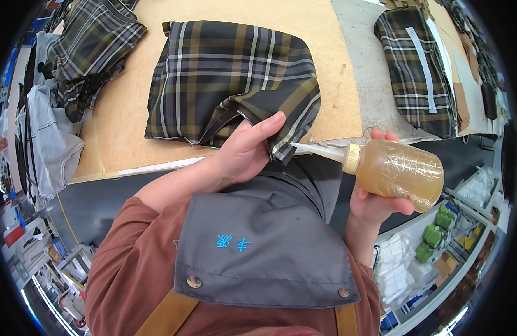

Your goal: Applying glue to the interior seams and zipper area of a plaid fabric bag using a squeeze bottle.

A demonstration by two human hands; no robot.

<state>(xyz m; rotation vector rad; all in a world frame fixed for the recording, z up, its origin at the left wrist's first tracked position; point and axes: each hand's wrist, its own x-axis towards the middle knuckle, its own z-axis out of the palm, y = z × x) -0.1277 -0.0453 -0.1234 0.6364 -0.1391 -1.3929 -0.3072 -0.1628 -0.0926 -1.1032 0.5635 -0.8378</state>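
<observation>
Left fingers: pinching the near right corner of the plaid piece, thumb on top; I cannot make out the others, tucked under the cloth.
Right fingers: wrapped around the amber bottle, which I see lying tilted on its side, its body hiding much of that grip.
Nozzle: white, pointing left to the pinched corner; I cannot tell whether its tip touches.
Plaid piece: far centre, on a brown sheet over the tabletop, near edge folded back with a zip showing beside the left thumb.
Far left: more plaid cloth, with pale grey cloth hanging nearer.
Far right: a folded plaid bundle bearing a pale strip, beyond the bottle.
Near right: shelving with green bundles and white packages.
In the way: a grey apron fills my near centre view, blocking the floor.
</observation>
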